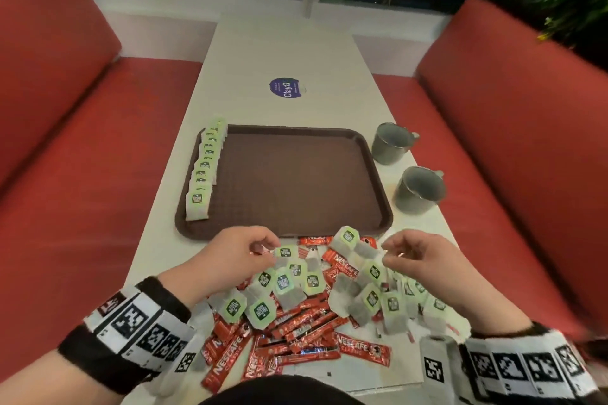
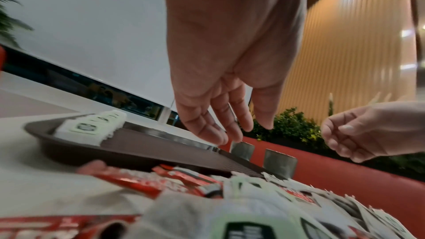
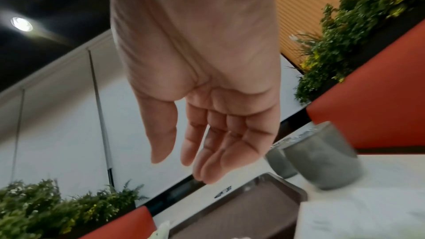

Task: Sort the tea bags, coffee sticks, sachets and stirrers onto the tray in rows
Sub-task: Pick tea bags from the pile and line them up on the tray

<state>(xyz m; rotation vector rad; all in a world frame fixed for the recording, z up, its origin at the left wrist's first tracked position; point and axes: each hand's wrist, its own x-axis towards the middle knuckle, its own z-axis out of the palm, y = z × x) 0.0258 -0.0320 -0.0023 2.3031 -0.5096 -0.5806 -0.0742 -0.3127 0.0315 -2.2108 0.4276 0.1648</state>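
One row of tea bags (image 1: 203, 171) done along tray (image 1: 296, 181) left edge. Remaining tea bags, coffee sticks (image 1: 297, 325) heaped on surface (image 1: 289, 52). Left hand (image 1: 240, 255), right hand (image 1: 414, 256) hovering, loosely curled, empty. No stirrers visible.

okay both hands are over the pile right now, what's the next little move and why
Probably lower the left hand and pinch a green-labelled tea bag by its fingertips. Both hands, the right hand too, hold nothing, and the tea bag row fills only the brown plastic tray's left edge.
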